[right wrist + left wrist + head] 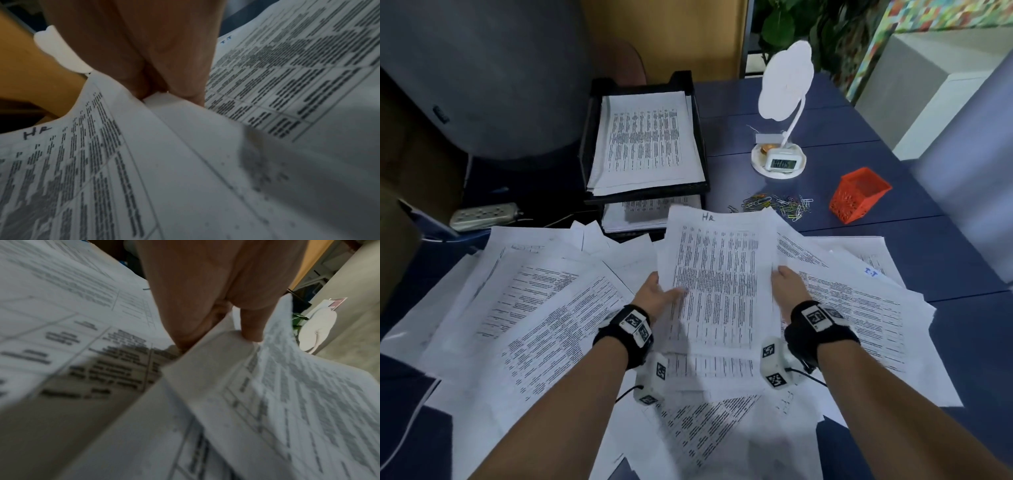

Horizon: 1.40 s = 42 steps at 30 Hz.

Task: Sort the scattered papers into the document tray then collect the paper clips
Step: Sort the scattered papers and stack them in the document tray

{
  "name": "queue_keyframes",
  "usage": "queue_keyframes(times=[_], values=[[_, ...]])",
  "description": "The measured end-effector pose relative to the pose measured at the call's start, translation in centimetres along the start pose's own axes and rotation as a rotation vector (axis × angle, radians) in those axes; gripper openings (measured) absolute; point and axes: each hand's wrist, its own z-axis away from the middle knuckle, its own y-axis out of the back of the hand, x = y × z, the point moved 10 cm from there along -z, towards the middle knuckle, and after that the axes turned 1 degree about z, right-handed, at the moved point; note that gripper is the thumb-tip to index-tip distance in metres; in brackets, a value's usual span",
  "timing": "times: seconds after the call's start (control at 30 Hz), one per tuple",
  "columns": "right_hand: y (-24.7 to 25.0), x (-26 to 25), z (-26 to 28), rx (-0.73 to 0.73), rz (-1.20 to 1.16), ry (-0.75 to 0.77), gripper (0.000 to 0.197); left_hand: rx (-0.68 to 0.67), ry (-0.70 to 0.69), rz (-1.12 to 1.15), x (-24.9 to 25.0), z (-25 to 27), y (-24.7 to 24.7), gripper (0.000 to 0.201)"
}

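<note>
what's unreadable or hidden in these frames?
- Printed text on the held stack: too small in head view, blurred in both wrist views; only its handwritten label shows.
- Left hand: fingers hidden under the stack in head view.
- Right hand: fingers likewise hidden.
- Lower tier of the tray: mostly covered by the upper tier and the stack.
- Clock digits: too small.
- Paper clips: count unclear, tangled.
- Bin contents: not visible.

Counts: 2 hands, both on 1 held stack of papers. 1 black document tray with 2 tiers, papers in each. Loose sheets on the counter: too overlapped to count. 1 pile of paper clips, uncountable. 1 red mesh basket. 1 white lamp, 1 small clock.
</note>
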Motion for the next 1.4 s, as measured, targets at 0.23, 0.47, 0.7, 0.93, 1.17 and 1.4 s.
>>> queue_keyframes(times=[0.23, 0.47, 0.7, 0.93, 1.17, 1.4], values=[[1.1, -1.7, 1.8, 0.038, -0.066, -0.035, 0.059, 0.039, -0.126, 0.029, 3.2, 1.5, 0.6, 0.06], [1.1, -7.8, 2.7, -0.005, -0.239, 0.209, 0.032, 0.207, -0.408, 0.192, 11.1, 4.6, 3.3, 0.033], [2.0, -16.1, 5.9, 0.06, -0.357, 0.516, 0.019, 0.422, -0.588, 0.406, 14.7, 6.1, 6.4, 0.065], [1.8, -16.5, 6.1, 0.062, -0.465, 0.506, 0.037, 0.399, -0.638, 0.332, 14.7, 6.3, 6.6, 0.035], [0.7, -16.5, 5.7, 0.005, -0.386, 0.476, 0.033, 0.303, -0.466, 0.387, 13.0, 5.2, 6.3, 0.058], [-0.6, -15.7, 4.7, -0.035, -0.286, 0.413, 0.043, 0.286, -0.434, 0.47, 12.9, 4.3, 6.3, 0.049]])
